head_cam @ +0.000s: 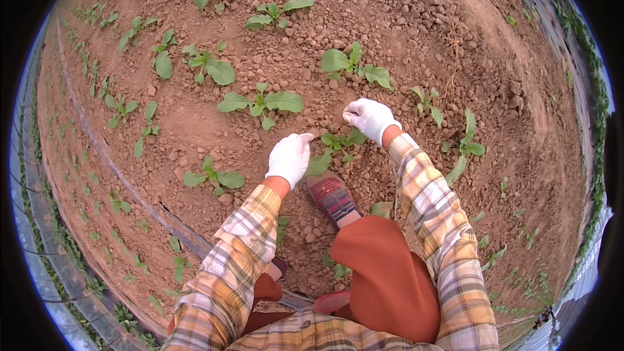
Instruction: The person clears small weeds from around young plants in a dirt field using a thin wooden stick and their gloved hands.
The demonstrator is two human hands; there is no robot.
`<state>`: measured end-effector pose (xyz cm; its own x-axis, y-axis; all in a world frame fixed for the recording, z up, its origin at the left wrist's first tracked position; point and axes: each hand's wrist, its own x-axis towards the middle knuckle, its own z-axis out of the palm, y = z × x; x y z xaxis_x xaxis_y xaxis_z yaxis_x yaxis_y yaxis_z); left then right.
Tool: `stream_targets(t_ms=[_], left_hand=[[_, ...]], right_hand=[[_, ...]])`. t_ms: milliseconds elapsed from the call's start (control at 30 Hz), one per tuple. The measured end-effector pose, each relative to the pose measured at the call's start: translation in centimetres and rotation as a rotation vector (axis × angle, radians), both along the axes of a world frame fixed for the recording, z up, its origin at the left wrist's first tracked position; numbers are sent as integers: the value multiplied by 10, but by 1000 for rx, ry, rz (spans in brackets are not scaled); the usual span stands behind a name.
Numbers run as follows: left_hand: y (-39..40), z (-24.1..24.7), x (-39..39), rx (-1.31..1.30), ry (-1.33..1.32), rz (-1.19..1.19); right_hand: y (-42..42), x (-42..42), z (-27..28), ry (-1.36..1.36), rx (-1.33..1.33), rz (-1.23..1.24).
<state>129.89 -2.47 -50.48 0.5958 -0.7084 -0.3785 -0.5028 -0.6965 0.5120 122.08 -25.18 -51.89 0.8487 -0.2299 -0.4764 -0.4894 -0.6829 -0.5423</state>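
Note:
Both my hands wear white knitted gloves and hover low over brown, clod-strewn soil. Between them grows a leafy green seedling (336,142), just ahead of my shoe (332,197). My left hand (288,160) is at the seedling's left, back upward, forefinger pointing right; its other fingers are mostly hidden. On the seedling's upper right is my right hand (371,119), thumb and fingertips drawn together. Whether anything small is pinched there cannot be made out. Another seedling (263,104) with broad leaves stands beyond my left hand, and one more (356,66) beyond my right.
Several seedlings grow in rows, among them one (213,175) left of my left hand and one (465,144) beside my right forearm. A thin dark drip line or hose (117,173) crosses the soil at left. Plastic greenhouse sheeting (36,234) curves along the left rim.

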Motion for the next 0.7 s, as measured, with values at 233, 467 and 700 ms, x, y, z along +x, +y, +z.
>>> stream_targets(t_ms=[233, 467, 700], left_hand=[[-4, -5, 21, 11, 22, -19], [-44, -10, 62, -280, 62, -261], [-123, -23, 82, -150, 138, -297]], right_hand=[[8, 2, -18, 162, 59, 99], [-43, -14, -37, 2, 186, -422], [-37, -2, -36, 76, 30, -372]])
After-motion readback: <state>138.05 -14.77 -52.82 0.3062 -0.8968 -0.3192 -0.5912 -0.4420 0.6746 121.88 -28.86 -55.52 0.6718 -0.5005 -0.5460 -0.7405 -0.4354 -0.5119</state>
